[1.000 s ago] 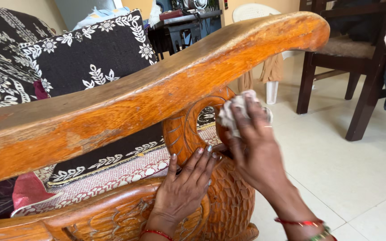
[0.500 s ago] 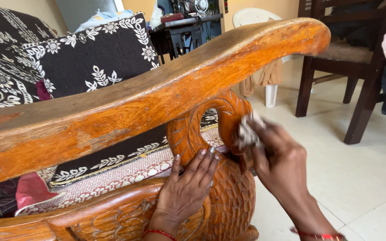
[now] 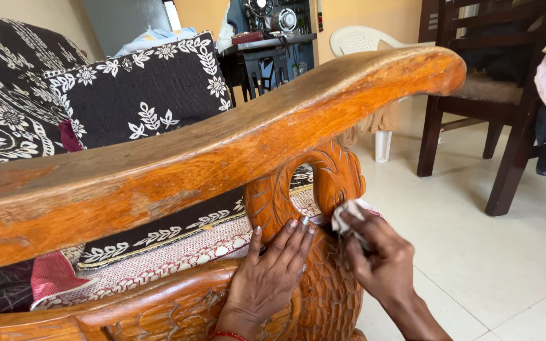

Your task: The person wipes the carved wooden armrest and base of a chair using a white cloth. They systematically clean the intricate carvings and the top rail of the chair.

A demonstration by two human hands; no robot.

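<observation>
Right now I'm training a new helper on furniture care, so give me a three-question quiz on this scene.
1. True or false: the right hand presses a small white cloth against the carved wooden armrest support.
2. Where does the left hand rest?
A. on the black floral cushion
B. flat on the carved wood
C. on the tiled floor
3. What colour is the plastic chair behind?

Key: 1 true; 2 B; 3 white.

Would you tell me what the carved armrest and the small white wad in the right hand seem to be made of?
Armrest: apparently solid wood, orange-brown varnish worn pale on top, grain and carving visible. White wad in the right hand: probably soft cloth, crumpled; possibly tissue.
</observation>
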